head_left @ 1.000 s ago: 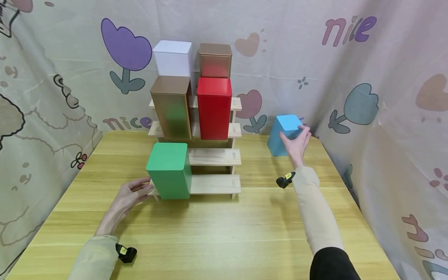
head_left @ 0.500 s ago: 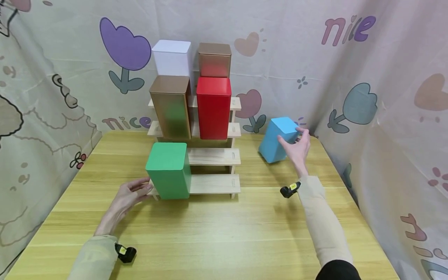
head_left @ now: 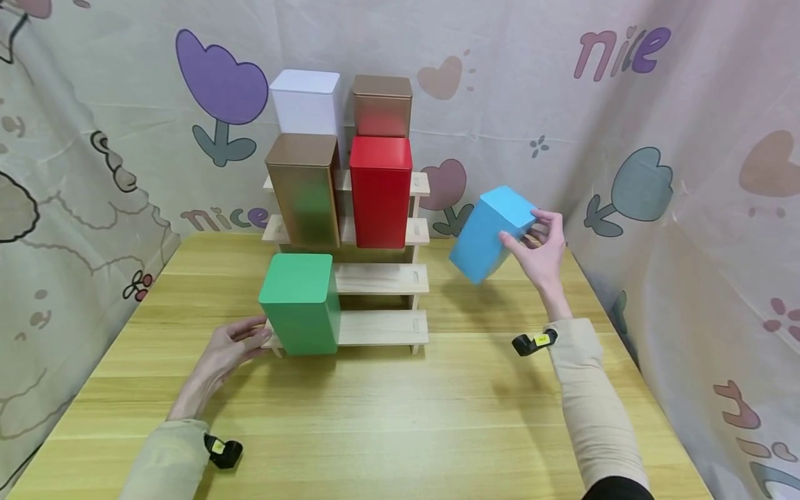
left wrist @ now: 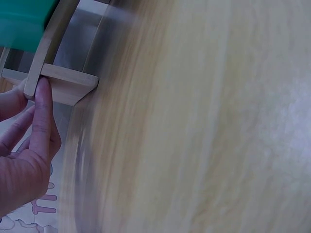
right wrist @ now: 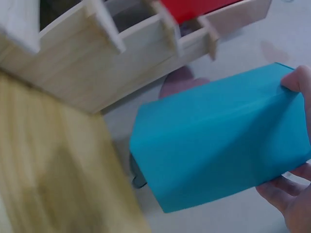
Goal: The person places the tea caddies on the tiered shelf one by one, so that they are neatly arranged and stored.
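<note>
My right hand grips a blue box near its top, thumb on one side and fingers on the other. The box is tilted in the air above the table, right of a stepped wooden shelf. In the right wrist view the blue box fills the middle, its lower end pointing toward the shelf side. My left hand pinches the left end of the shelf's lowest step between thumb and fingers, beside a green box. The left wrist view shows this pinch on the wooden step end.
Higher on the shelf stand a gold-brown box, a red box, a white box and a brown box. The wooden table meets a printed curtain behind and at the sides.
My right hand has lifted the blue box off the table at the back right, tilting it and bringing it left toward the shelf. The left hand stays at the step end.
</note>
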